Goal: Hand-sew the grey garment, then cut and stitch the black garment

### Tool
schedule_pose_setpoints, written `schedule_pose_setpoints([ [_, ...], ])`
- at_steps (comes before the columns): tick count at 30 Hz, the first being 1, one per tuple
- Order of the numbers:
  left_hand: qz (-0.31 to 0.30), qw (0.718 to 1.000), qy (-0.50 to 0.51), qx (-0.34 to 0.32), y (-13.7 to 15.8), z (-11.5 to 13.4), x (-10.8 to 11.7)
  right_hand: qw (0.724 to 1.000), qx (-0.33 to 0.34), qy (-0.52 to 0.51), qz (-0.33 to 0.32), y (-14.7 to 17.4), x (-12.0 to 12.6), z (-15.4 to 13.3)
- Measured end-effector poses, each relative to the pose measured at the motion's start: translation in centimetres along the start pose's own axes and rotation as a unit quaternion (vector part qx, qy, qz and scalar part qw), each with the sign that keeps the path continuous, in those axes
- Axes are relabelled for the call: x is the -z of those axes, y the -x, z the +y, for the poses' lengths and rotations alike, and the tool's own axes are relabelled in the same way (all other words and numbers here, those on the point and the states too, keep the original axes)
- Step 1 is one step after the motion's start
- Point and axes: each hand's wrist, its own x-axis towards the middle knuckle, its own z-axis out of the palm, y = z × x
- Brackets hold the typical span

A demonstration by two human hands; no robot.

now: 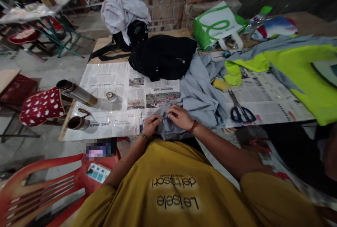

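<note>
A crumpled grey cloth [201,91], which looks like a garment, hangs over the table's near edge in front of me. My left hand [151,125] pinches it at its left edge, thumb and fingers closed. Just to the right, my right hand [181,117] is held over the same cloth with its fingertips pressed together close to the left ones. Whatever small thing lies between the right fingertips is too fine to make out. Scissors with dark blue handles [240,113] rest on the newspaper to the right of the cloth.
Newspaper [105,79] covers the table. On the left stand a brown mug [77,123], a lying thermos [79,93] and its cap [111,96]. Behind are a black bag [163,56] and green-white bag [218,25]. A yellow-grey garment [295,62] spreads right; a red chair [52,185] stands left.
</note>
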Motion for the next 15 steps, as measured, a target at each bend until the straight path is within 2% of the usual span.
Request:
schedule_pose_setpoints([
  [3,-0.007,1.0,0.007,0.01,0.0,0.0,0.0,0.997,0.07,0.022,-0.039,1.5,-1.0,-0.4],
  [5,-0.007,1.0,0.006,0.006,0.0,0.1,-0.1,0.994,0.088,0.041,-0.051,1.8,-1.7,-0.4],
  [10,-0.017,1.0,0.01,-0.003,0.0,0.1,-0.1,0.994,0.076,0.051,-0.063,1.5,-2.8,-0.1],
  [15,-0.019,1.0,0.019,0.004,0.0,-0.1,-0.1,0.998,0.052,0.019,-0.036,1.9,-3.3,0.4],
])
